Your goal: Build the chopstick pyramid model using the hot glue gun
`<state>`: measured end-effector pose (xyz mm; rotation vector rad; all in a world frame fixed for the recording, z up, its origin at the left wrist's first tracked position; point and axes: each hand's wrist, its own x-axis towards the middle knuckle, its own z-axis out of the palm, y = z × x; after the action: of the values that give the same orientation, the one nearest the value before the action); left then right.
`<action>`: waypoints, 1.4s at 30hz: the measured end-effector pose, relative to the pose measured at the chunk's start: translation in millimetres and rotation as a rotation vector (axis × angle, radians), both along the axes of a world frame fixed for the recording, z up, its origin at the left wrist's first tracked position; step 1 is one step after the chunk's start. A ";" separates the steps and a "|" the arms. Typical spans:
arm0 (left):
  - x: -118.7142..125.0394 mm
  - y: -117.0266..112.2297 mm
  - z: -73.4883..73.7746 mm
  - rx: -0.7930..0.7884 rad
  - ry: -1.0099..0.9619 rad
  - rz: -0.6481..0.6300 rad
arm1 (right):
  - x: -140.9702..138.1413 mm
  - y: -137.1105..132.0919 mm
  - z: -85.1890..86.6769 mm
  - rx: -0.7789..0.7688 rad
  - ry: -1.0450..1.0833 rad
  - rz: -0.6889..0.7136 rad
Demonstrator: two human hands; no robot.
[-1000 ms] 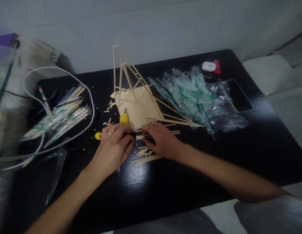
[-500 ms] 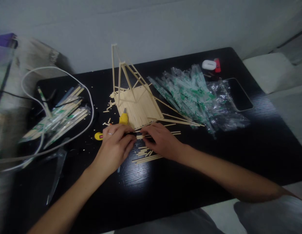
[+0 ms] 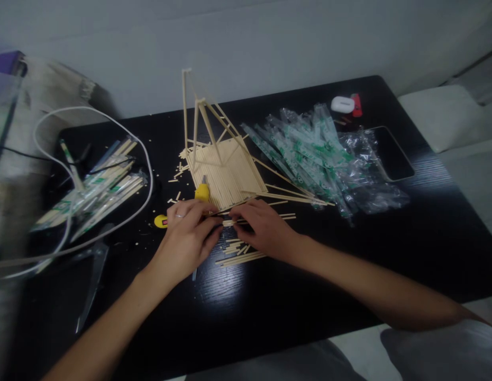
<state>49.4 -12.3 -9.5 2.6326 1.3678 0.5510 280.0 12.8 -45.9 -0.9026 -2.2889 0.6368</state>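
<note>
Head view: fingers of the left hand (image 3: 188, 227) and right hand (image 3: 264, 227) pinch thin sticks (image 3: 228, 223), at six o'clock from the stick platform (image 3: 232, 180). Uneven pressure could skew or snap them; a knuckle bump might jolt the yellow tool (image 3: 202, 192) at their eleven o'clock.

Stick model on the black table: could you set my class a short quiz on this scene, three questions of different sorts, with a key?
1. True or false: in the picture, the stick model stands to the left of the white case.

2. Choose one. The ring is worn on:
A) the right hand
B) the left hand
C) both hands

3. Fill the gap: the tool with a grey tip, just beyond the left hand, is ____ in colour.

Key: 1. True. 2. B. 3. Yellow.
</note>
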 end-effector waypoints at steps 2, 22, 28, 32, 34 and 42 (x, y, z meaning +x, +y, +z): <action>0.1 0.0 0.4 0.006 0.010 -0.002 | 0.0 -0.1 0.5 -0.012 -0.006 0.000; 3.9 0.1 0.3 0.025 -0.010 0.012 | -1.3 -0.8 0.6 0.007 -0.015 -0.010; 4.4 0.1 0.5 0.027 -0.012 0.014 | -1.0 -0.2 0.5 -0.007 -0.013 -0.004; 4.5 -0.4 -0.3 0.036 -0.004 0.017 | -1.3 0.0 0.6 -0.003 -0.019 -0.004; 5.1 -0.7 -0.7 0.038 -0.004 0.017 | -1.4 -0.1 0.4 -0.016 -0.024 -0.003; 3.0 -1.0 0.9 0.063 0.017 0.023 | 0.1 -0.6 0.6 -0.009 -0.018 0.000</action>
<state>52.4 -13.2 -8.7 2.6801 1.4101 0.5858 280.1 12.2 -45.3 -0.9163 -2.3040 0.6425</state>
